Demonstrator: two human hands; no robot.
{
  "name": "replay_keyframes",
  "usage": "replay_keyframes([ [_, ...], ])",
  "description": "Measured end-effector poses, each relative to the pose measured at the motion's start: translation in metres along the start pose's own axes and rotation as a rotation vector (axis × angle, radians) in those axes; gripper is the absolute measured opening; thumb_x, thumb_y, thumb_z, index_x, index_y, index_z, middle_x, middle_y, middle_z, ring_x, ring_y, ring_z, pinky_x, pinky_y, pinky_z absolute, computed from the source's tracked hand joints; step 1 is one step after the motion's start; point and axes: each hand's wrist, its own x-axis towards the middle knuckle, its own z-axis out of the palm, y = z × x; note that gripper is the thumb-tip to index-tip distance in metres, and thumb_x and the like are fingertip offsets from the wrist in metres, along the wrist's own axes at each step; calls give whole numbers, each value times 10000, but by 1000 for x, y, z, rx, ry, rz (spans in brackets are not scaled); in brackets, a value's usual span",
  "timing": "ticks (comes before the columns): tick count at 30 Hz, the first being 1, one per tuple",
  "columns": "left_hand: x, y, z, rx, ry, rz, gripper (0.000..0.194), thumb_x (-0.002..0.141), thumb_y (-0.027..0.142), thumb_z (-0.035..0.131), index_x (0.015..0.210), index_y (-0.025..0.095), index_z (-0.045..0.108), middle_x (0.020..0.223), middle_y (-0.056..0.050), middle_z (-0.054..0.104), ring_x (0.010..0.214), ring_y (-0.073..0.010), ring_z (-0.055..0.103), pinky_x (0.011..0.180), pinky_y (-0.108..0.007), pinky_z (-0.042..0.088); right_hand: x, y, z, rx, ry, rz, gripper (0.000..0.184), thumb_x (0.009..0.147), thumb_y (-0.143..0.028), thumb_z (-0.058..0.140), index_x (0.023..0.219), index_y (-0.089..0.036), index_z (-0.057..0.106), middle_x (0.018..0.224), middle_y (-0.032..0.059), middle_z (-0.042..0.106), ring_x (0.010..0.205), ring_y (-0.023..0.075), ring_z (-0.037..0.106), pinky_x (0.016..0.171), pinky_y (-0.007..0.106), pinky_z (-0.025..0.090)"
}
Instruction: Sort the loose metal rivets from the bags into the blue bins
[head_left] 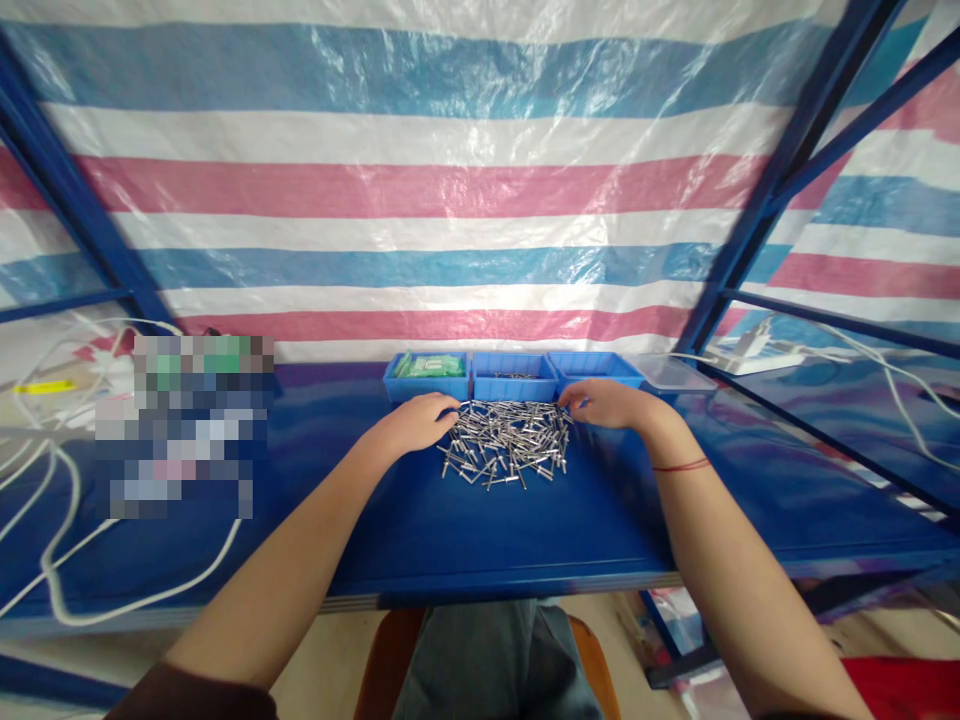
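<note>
A loose heap of silver pop rivets lies on the blue table top. At its left edge rests my left hand, fingers stretched towards the rivets and thumb apart, with nothing visible in it. My right hand is at the upper right edge of the heap, its fingers loosely bent and apart; I see no rivet held in it. Behind the heap stand three blue bins in a row. The left bin contains green-and-clear plastic packets, the middle bin a few rivets, and the right bin shows only its bare inside.
White cables and a blurred-out patch occupy the table's left side. A clear plastic lid lies right of the bins, near a white power strip. Blue frame posts stand at both sides, before a striped tarpaulin.
</note>
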Motion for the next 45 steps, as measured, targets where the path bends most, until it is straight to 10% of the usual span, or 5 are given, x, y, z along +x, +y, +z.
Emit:
replay_keyframes([
  [12, -13, 33, 10, -70, -227, 49, 893, 672, 751, 496, 1424, 329, 267, 1537, -56, 139, 1382, -363, 154, 1094, -526, 183, -2, -20, 6, -17, -75, -54, 612, 638, -424, 725, 1192, -192, 611, 1149, 134, 636, 999, 306, 616, 812, 369, 507],
  [20, -20, 37, 36, -33, 39, 54, 553, 850, 586, 407, 1316, 289, 426, 1457, -72, 328, 1343, -293, 283, 1113, -517, 174, -22, -11, -5, 31, -85, -189, 445, 775, -495, 584, 1114, -210, 638, 1057, 108, 664, 875, 246, 644, 710, 312, 504],
  [25, -23, 37, 35, -82, 83, 40, 452, 859, 483, 453, 1252, 262, 476, 1375, -77, 420, 1281, -256, 379, 1084, -425, 315, -27, -18, 14, 124, 148, -280, 360, 847, -461, 501, 1062, -203, 631, 1063, 98, 636, 961, 232, 602, 857, 367, 478],
  [32, -26, 35, 33, -97, 110, 20, 658, 812, 461, 538, 1362, 194, 295, 1346, -133, 432, 1243, -295, 411, 1015, -471, 398, -23, -37, 48, 50, 248, -338, 738, 678, -559, 644, 1309, -214, 475, 1340, 134, 474, 1197, 339, 432, 950, 548, 394],
  [45, -36, 47, 16, -144, 312, 31, 92, 803, 170, 498, 857, 211, 560, 947, -51, 587, 948, -197, 528, 772, -311, 485, -21, -36, 52, 156, 340, -391, 171, 831, -163, 530, 980, -200, 603, 1035, 87, 620, 937, 197, 591, 798, 340, 519],
])
